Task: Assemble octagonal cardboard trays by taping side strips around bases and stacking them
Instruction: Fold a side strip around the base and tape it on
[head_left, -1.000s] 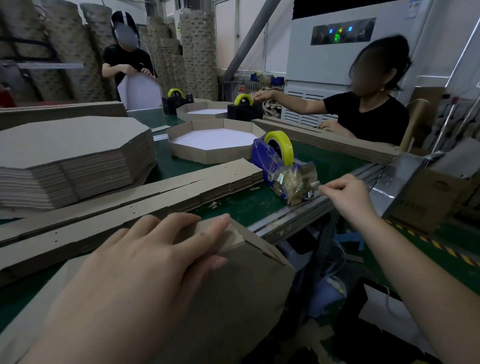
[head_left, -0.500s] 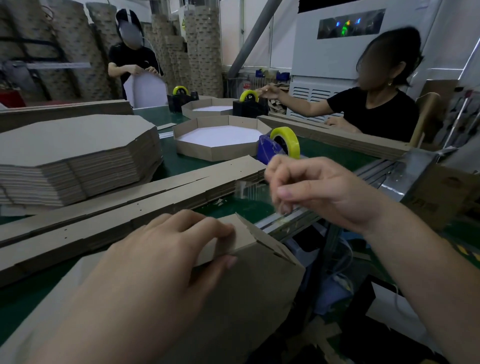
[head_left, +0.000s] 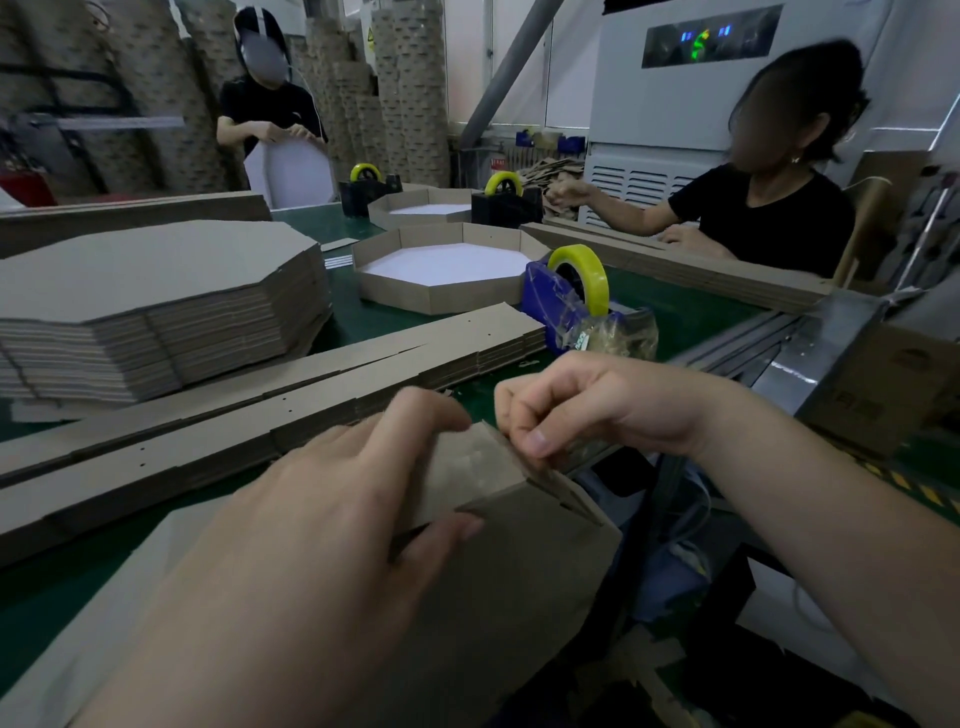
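My left hand (head_left: 332, 509) grips the brown side strip (head_left: 467, 467) against the edge of the tray (head_left: 519, 571) I am building, thumb below and fingers on top. My right hand (head_left: 582, 410) pinches a piece of clear tape over the strip's seam at the corner. The blue tape dispenser (head_left: 566, 301) with a yellow roll stands just beyond my hands. A finished octagonal tray (head_left: 441, 296) with a white floor lies behind it. A pile of octagonal bases (head_left: 156, 301) sits at the left, and long side strips (head_left: 311, 384) lie across the green table.
Two people work at the far side, each with a black tape dispenser (head_left: 506, 202) and another tray (head_left: 415, 210). More strips (head_left: 675, 270) are piled at the right. The table's metal edge (head_left: 753, 353) and a cardboard box (head_left: 883, 395) are at the right.
My right hand pulled tape off the dispenser and brought it back and down to the tray corner, where it now pinches the tape. My left hand stayed on the strip.
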